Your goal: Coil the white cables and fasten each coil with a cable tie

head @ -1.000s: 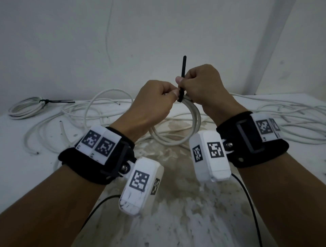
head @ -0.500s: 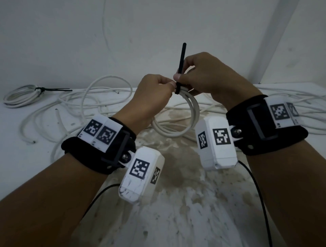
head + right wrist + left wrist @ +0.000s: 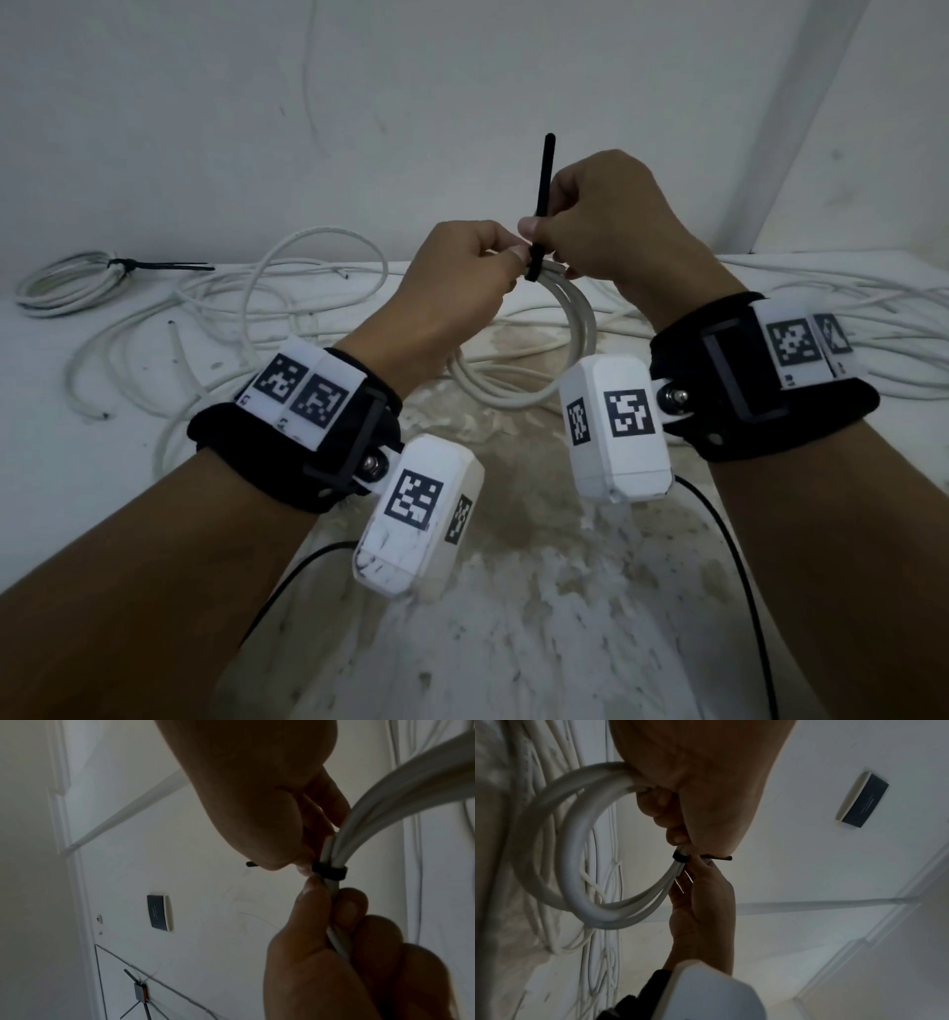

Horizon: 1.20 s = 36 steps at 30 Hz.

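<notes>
Far to the left of your hands, a finished coil of thin white cable lies on the surface, bound by a black tie. Your left hand has its grip clamped on the smooth round strands of the white coil. Just right of it, your right hand pinches the flat black cable tie, whose stiff tail stands upright, its band snug around the strands. Loose white cables lie beyond.

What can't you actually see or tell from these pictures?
- Locking head of the black plastic cable tie: head view, hidden behind the right hand fingers.
- Cable ends inside the held white cable coil: covered by the left hand.
- Loose white cables: cut off by the right edge.
</notes>
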{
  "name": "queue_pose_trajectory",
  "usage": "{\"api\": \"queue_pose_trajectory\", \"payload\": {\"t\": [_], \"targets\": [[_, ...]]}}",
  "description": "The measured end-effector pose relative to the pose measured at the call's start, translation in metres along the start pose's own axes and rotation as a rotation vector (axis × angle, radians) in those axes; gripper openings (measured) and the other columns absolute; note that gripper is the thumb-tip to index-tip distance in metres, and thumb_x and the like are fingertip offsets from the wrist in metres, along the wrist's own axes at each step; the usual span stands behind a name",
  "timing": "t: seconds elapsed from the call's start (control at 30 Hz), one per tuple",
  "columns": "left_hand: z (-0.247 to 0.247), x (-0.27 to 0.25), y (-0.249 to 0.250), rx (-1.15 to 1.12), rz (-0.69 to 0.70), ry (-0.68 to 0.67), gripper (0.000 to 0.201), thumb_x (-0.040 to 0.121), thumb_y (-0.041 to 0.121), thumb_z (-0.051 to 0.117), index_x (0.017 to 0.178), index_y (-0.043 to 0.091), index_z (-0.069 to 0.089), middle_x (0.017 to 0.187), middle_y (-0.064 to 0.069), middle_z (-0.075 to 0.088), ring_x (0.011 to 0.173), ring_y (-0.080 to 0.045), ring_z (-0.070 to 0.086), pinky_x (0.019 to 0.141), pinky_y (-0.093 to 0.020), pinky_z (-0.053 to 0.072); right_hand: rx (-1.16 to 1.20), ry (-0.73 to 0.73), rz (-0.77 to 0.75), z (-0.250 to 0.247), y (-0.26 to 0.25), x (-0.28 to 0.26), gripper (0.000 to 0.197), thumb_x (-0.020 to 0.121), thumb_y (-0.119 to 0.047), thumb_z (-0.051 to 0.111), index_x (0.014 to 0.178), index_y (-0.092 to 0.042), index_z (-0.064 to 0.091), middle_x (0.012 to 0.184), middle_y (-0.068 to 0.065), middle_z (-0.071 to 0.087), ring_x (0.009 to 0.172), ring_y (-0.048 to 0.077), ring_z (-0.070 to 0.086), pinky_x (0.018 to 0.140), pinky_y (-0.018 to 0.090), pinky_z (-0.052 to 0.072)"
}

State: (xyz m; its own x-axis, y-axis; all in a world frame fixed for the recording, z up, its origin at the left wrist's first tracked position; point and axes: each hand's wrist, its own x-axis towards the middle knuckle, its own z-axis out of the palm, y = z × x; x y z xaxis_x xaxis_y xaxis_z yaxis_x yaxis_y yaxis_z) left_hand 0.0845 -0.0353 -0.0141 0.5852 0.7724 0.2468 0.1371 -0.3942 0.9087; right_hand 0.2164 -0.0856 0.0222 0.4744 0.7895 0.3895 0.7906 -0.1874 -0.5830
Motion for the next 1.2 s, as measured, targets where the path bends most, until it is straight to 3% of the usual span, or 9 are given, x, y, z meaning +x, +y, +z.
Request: {"api": "queue_pose_trajectory", "payload": {"t": [0.17,0.4,0.57,0.67,0.8,0.87,0.93,1.0,1.2], "targets": [[0.002,0.0,-0.009,0.133,0.029,-0.006,0.02,0.097,0.021,0.055,0.091,0.01,0.071,0.075,-0.006,0.059,0.041,-0.003,0.038,0.048,-0.024,0.03,-0.148,0.013,0.012,0.015,0.003,-0.003,0.037,0.085,-0.029,0.071,0.057,-0.023,0.048,0.084,0.003,0.066,0.09,0.026,0.068,0.077,0.031,0.052],[0.001,0.001,-0.01,0.221,0.077,-0.012,0.021,0.097,0.023,0.055,0.08,0.022,0.067,0.079,-0.006,0.063,0.062,-0.011,0.05,0.061,-0.029,0.039,-0.168,0.052,0.005,0.022,0.006,-0.001,0.019,0.087,-0.029,0.069,0.083,-0.011,0.068,0.092,0.006,0.068,0.097,0.025,0.064,0.071,0.028,0.041],[-0.006,-0.005,-0.008,0.259,0.04,-0.039,0.025,0.097,0.021,0.054,0.075,0.025,0.063,0.067,0.005,0.056,0.054,-0.005,0.045,0.054,-0.023,0.034,-0.171,-0.002,0.056,0.028,0.003,-0.004,0.03,0.088,-0.028,0.067,0.064,-0.017,0.052,0.08,0.003,0.06,0.089,0.025,0.063,0.068,0.028,0.037],[-0.023,-0.01,0.001,0.249,0.024,-0.004,0.019,0.098,0.02,0.054,0.084,0.02,0.067,0.071,0.008,0.06,0.063,-0.005,0.052,0.059,-0.023,0.039,0.129,-0.062,0.084,0.033,-0.014,-0.01,0.029,0.093,-0.024,0.062,0.067,-0.017,0.052,0.084,0.009,0.065,0.085,0.028,0.068,0.07,0.038,0.054],[-0.055,-0.017,0.023,0.21,0.059,0.072,0.016,0.097,0.021,0.056,0.087,0.019,0.069,0.078,0.006,0.066,0.075,-0.009,0.06,0.069,-0.026,0.044,0.803,-0.318,0.215,0.019,-0.05,-0.021,0.028,0.105,-0.028,0.046,0.106,-0.002,0.056,0.089,0.016,0.068,0.068,0.029,0.072,0.066,0.048,0.062],[-0.071,-0.022,0.036,0.184,0.071,0.097,0.012,0.096,0.024,0.058,0.092,0.019,0.068,0.083,0.0,0.071,0.081,-0.011,0.066,0.073,-0.029,0.051,0.849,-0.41,0.216,0.008,-0.07,-0.025,0.03,0.104,-0.033,0.049,0.101,-0.005,0.057,0.077,0.008,0.063,0.054,0.02,0.062,0.053,0.034,0.056],[-0.086,-0.029,0.047,0.136,0.066,0.126,0.01,0.096,0.027,0.06,0.099,0.019,0.064,0.08,0.002,0.07,0.066,0.0,0.064,0.056,-0.022,0.047,0.851,-0.439,0.17,0.0,-0.087,-0.026,0.024,0.104,-0.03,0.05,0.091,-0.01,0.055,0.072,0.006,0.057,0.048,0.014,0.046,0.043,0.024,0.037],[-0.101,-0.036,0.054,0.069,0.051,0.16,0.014,0.095,0.027,0.062,0.103,0.016,0.062,0.073,0.003,0.064,0.044,0.0,0.049,0.045,-0.018,0.034,0.889,-0.437,0.127,-0.004,-0.103,-0.027,0.021,0.104,-0.026,0.051,0.088,-0.011,0.053,0.071,0.006,0.056,0.048,0.012,0.037,0.041,0.021,0.026],[-0.146,-0.059,0.06,-0.458,-0.083,0.207,0.041,0.095,0.048,0.059,0.097,0.008,0.065,0.065,0.001,0.052,0.047,-0.011,0.038,0.045,-0.022,0.039,1.108,-0.251,0.183,0.0,-0.149,-0.021,0.015,0.101,-0.02,0.055,0.095,-0.009,0.047,0.073,0.005,0.051,0.042,0.008,0.033,0.037,0.019,0.023]]}}
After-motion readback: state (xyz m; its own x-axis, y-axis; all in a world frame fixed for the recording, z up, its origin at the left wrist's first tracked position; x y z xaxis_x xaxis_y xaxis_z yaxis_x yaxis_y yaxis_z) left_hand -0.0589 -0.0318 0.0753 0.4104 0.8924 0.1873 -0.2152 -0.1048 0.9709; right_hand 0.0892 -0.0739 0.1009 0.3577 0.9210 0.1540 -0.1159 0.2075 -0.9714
